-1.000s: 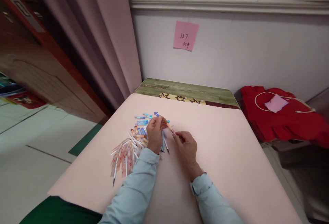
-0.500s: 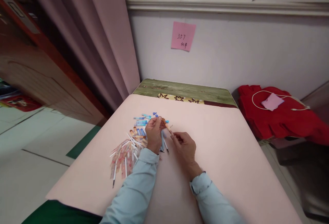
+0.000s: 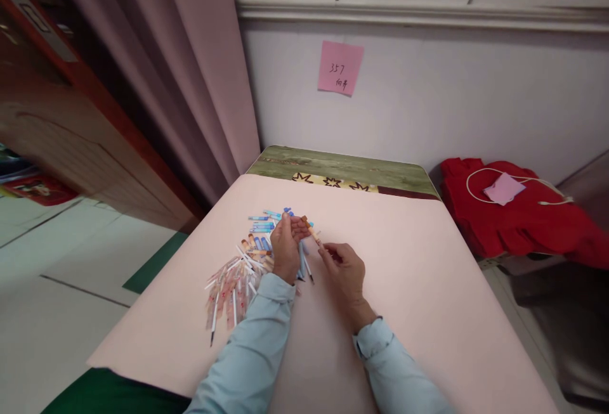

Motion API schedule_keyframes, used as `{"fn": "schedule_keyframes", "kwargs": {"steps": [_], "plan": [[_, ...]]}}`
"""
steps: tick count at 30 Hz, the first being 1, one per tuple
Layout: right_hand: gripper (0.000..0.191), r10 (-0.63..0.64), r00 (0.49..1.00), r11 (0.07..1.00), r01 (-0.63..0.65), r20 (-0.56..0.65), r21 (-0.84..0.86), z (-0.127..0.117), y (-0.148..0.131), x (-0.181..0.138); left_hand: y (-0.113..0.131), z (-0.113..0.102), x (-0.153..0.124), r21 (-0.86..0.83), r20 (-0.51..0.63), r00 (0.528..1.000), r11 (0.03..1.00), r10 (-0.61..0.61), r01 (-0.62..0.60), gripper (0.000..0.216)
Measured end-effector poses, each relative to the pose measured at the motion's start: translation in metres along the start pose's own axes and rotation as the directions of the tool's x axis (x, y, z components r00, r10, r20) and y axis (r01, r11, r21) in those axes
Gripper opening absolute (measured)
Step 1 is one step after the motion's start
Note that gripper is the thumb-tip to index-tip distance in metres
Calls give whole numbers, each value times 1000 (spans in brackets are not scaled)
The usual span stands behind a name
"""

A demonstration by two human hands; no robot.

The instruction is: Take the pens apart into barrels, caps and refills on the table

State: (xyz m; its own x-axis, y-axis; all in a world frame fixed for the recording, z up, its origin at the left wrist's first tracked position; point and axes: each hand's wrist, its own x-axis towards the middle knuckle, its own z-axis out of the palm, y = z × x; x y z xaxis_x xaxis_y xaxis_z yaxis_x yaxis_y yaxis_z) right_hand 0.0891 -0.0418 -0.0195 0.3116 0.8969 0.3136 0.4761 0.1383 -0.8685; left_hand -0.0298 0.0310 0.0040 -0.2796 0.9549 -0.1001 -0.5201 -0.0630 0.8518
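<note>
My right hand (image 3: 345, 269) pinches the near end of a cream-orange pen (image 3: 313, 232) with a brown tip, which slants up and to the left. My left hand (image 3: 286, 246) is open beside the pen's brown end, its thumb raised and its fingers stretched behind that end. Whether those fingers touch it, I cannot tell. Left of my left hand lie several blue pen parts (image 3: 261, 227) and some orange-brown ones. White refills (image 3: 214, 320) with dark tips and pinkish clear barrels (image 3: 231, 300) form a loose pile nearer me, partly hidden by my left forearm.
All this lies on a table with a pale pink cover (image 3: 404, 287); a green wood-patterned strip (image 3: 342, 163) shows at its back edge. A red cloth (image 3: 499, 224) with a white cable lies at the right. A pink note (image 3: 340, 68) is on the wall, and a curtain (image 3: 204, 52) hangs left.
My left thumb has lifted away from the pen's brown end, and the left fingers have opened. My right hand keeps the pen in nearly the same place.
</note>
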Motion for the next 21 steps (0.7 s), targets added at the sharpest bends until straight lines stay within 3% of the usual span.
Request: {"fn": "schedule_keyframes", "kwargs": {"steps": [5,11,16,21], "plan": [[33,52,990,999,-50,-133,20,-25,3,13,5,0,-1,26,5,1000,999,-22,22,52],[43,218,915,964,-256,-339,-73,-114,54,62,6,4,2,64,14,1000,998,-6,6,51],[34,328,812,789,-517,-483,-333,-182,95,90,6,6,1,121,53,997,991,56,-62,49],[31,373,770,643,-617,-518,-454,-204,113,100,6,6,2,97,34,999,995,24,-27,48]]}}
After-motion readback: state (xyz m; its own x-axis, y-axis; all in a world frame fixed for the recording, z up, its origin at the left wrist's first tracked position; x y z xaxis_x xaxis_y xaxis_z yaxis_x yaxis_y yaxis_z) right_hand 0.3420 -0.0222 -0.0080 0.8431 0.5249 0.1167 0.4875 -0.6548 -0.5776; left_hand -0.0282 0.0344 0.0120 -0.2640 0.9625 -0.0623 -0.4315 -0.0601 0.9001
